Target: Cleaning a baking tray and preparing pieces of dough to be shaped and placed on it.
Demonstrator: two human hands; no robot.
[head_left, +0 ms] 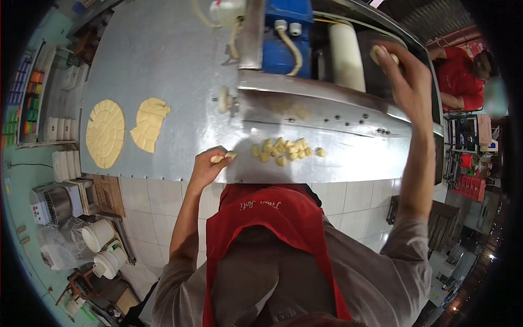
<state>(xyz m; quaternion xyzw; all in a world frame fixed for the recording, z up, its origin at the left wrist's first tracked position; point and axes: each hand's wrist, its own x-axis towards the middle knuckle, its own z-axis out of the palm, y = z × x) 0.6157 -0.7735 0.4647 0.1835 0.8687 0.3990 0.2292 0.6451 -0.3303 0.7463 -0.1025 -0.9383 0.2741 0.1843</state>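
At the table's front edge, my left hand (207, 168) is closed round a small piece of pale dough (222, 158). Far to the right, my right hand (409, 76) reaches over the machine, its fingers closed on another pale dough piece (384, 54) above a dark part next to the white roller (346, 57). Between the hands, a pile of small dough pieces (291, 148) lies on the metal table (190, 109). Further left lie a round, flat dough sheet (105, 133) scored into pieces and a partly used sheet (149, 124), also scored.
A blue motor (286, 38) with cables sits on the machine, behind a raised metal ledge (327, 98) with bolts. A white knob (224, 100) juts out at its left. Another person in red (459, 76) sits beyond the machine's right side. White buckets (99, 237) stand at the lower left.
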